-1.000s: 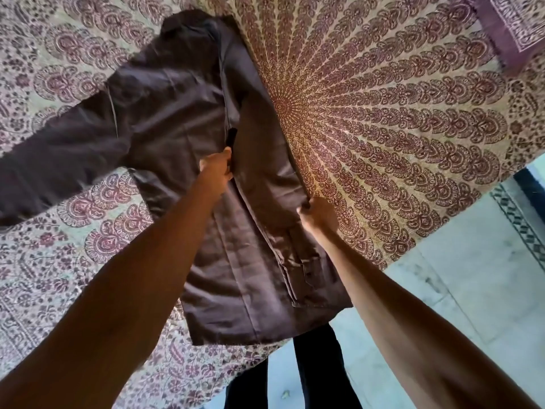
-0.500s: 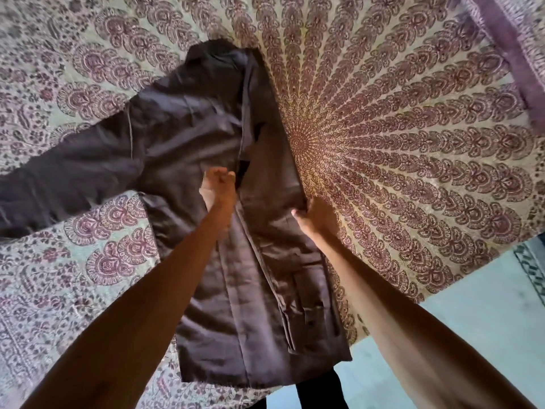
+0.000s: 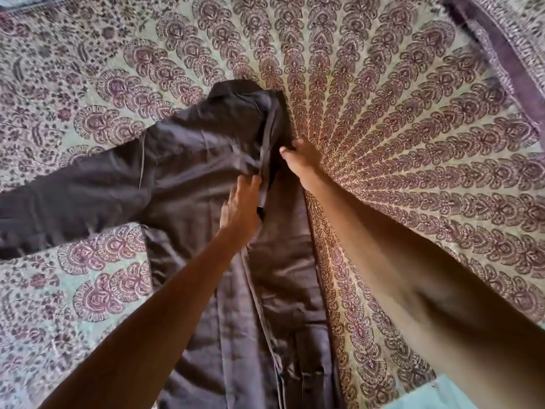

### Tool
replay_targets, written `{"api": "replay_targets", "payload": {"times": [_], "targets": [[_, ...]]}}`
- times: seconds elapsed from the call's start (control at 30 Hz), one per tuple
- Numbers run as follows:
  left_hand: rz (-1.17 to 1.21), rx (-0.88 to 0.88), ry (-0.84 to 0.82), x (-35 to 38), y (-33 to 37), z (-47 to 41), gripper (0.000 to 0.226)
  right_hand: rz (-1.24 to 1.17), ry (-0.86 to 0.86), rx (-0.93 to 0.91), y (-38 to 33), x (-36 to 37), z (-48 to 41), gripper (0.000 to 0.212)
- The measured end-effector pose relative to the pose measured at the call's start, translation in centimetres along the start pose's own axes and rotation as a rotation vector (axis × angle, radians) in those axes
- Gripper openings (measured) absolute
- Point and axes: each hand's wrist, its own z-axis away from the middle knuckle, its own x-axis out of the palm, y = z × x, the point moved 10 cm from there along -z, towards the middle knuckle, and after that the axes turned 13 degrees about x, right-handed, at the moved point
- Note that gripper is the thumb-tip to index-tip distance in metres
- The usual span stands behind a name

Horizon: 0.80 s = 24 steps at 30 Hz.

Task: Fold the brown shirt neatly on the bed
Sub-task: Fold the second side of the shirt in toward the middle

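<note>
While the brown shirt lies spread on the bed, you've got both hands up near its chest. Your left hand rests flat on the fabric, fingers extended and close together, their tips touching the raised placket edge that runs down the middle. Your right hand sits just beyond it at the shirt's right edge, below the collar, fingers curled into the cloth where the folded-in side meets the bedspread; whether it pinches the fabric or only presses it, you can't tell from this angle. The collar points away from you toward the centre of the mandala-print bedspread. One sleeve stretches out flat to your left, reaching the frame edge. The right side is folded inward along the body, its edge running straight back toward you. A purple-bordered cloth lies at the far right corner.
</note>
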Motion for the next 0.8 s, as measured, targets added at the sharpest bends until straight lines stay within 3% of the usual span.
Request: {"api": "replay_targets", "payload": {"times": [0.13,0.2,0.27,0.33,0.43,0.5,0.57,0.63,0.7,0.8], "targets": [[-0.124,0.123,0.121,-1.0,0.1,-0.4,0.037,0.006,0.03,0.021,-0.4,0.9,-1.1,0.028],[-0.031,0.095,0.208,-1.5,-1.0,-0.4,0.027,0.012,0.057,0.048,-0.1,0.8,-1.4,0.031],[0.188,-0.054,0.364,-2.0,-3.6,0.6,0.029,0.022,0.089,0.076,0.4,0.7,-1.6,0.031],[0.428,-0.318,0.501,-1.9,-6.6,2.0,0.035,0.024,0.109,0.096,1.1,0.7,-2.0,0.032],[0.641,-0.643,0.512,-0.6,-8.4,2.9,0.039,0.079,0.135,0.111,1.0,0.9,-2.2,0.035],[0.643,-0.634,0.503,-1.1,-8.1,2.5,0.044,0.099,0.184,0.068,-0.1,0.5,-2.0,0.04],[0.555,-0.49,0.489,-2.0,-7.0,1.8,0.047,0.004,0.231,-0.06,-2.2,-0.1,-1.7,0.043],[0.487,-0.375,0.483,-2.3,-6.2,1.3,0.036,-0.075,0.204,-0.16,-4.3,-0.2,-1.9,0.039],[0.462,-0.367,0.429,-1.8,-6.2,0.9,0.015,-0.057,0.163,-0.185,-5.7,-0.1,-2.9,0.03],[0.413,-0.385,0.283,-0.3,-6.9,0.5,0.018,-0.021,0.199,-0.112,-5.3,-0.9,-4.2,0.025]]}}
